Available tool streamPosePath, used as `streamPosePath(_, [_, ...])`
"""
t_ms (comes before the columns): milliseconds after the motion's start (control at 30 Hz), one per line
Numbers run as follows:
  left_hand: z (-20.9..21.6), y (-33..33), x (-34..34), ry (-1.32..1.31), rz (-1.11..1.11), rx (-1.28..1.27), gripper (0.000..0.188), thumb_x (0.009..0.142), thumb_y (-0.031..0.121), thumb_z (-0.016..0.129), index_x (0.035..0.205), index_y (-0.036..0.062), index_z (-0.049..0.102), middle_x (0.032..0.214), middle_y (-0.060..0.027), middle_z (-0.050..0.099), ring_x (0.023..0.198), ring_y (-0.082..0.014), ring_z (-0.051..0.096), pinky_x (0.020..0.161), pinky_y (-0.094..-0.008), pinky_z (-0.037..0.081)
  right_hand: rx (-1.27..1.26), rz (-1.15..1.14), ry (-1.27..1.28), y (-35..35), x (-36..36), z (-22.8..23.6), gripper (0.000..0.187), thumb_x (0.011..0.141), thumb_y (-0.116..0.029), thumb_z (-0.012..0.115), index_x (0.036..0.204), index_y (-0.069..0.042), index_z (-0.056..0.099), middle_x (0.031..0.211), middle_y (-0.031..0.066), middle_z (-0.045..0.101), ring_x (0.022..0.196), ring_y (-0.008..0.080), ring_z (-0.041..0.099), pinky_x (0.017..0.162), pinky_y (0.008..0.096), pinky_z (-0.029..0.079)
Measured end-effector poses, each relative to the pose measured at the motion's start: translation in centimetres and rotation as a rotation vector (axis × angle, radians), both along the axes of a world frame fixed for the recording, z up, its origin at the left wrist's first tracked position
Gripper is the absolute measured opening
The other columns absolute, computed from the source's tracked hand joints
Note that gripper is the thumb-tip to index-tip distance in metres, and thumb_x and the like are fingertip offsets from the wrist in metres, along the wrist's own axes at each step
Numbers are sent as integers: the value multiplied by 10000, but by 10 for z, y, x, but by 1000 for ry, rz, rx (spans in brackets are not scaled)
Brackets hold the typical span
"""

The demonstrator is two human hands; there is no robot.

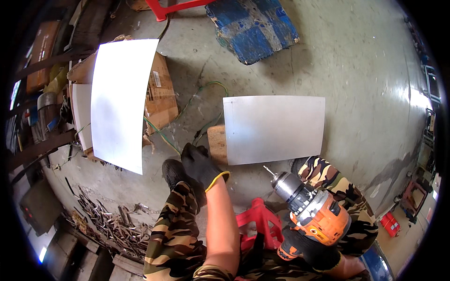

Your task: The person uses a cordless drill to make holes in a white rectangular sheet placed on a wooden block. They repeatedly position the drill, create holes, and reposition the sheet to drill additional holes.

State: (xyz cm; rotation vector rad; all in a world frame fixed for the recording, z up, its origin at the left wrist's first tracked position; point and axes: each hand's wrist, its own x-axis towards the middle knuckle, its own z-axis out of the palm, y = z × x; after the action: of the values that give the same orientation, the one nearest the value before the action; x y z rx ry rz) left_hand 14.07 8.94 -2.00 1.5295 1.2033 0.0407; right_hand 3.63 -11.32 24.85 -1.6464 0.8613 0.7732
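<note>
My right hand (313, 247), in a dark glove, is wrapped round the grip of an orange-and-black cordless drill (323, 219). A thin bit sticks out of its chuck, angled up and left toward the lower edge of a white metal sheet (276, 131), a little apart from it. That sheet lies across a wooden block (217, 143) showing at its left. My left hand (199, 165), in a black glove with a yellow cuff, is low between my left shoe and the block. Its fingers are curled; what they hold, if anything, is hidden. A green-and-yellow wire (164, 138) runs up to this hand.
On a cardboard box (160, 93) at the left lies another white sheet (119, 103). A blue taped block (253, 28) stands at the far side. Metal scraps (112, 222) are heaped lower left. A red stool (260, 222) is beneath me; a red box (390, 224) lies right.
</note>
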Motion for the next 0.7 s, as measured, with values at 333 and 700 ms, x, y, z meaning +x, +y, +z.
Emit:
streamPosePath(333, [7,-51,-59,-97,322,-280,535,1052,456,461,1102,-55,612,992,-141,670,909,-238,628,817,-361,503,-21,-138,-228,18,19,-1,442,808,-76,829,1182,14,609,1008,79,699,934,171,687,803,332,561])
streamPosePath(700, [32,-104,-94,38,61,-473,285,929,240,751,772,67,588,682,-7,576,597,-99,486,552,-287,389,-16,-187,-204,24,22,-20,497,811,-61,785,1252,14,566,1121,92,684,1011,172,674,890,320,552])
